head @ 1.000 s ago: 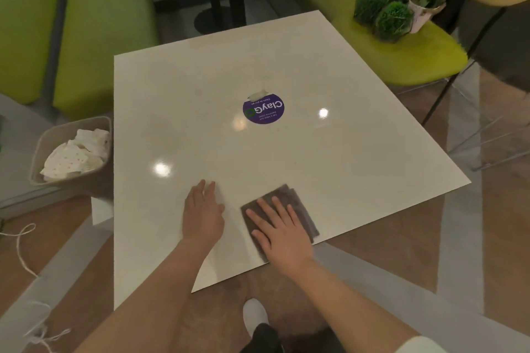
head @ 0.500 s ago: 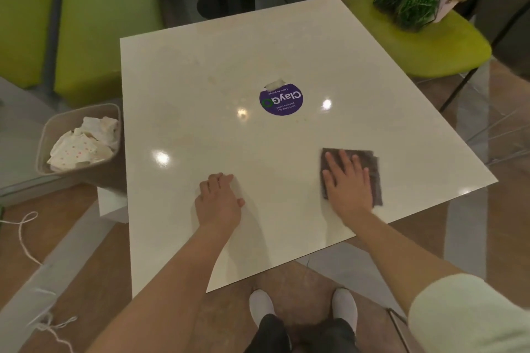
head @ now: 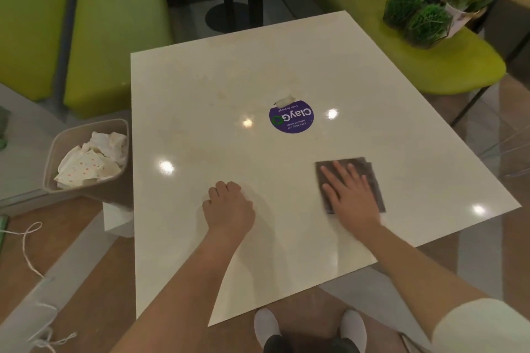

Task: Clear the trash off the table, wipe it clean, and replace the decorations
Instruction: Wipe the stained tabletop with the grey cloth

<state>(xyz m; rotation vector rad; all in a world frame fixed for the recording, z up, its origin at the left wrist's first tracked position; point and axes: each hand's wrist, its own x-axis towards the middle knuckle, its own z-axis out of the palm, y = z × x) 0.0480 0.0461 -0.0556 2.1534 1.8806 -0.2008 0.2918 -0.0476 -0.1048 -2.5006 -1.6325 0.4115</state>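
Though flat-handed, cloth (head: 372,178) under right hand (head: 351,198)

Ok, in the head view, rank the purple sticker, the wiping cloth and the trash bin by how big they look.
1. trash bin, largest
2. wiping cloth, partly under the right hand
3. purple sticker, smallest, though it lies farther away

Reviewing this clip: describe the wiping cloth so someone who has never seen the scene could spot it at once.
Start at the pale square table with a purple round sticker near its middle. Toward the table's near right corner, the right hand presses flat on the cloth. It is a dark grey-brown folded square, the only dark item on the tabletop.
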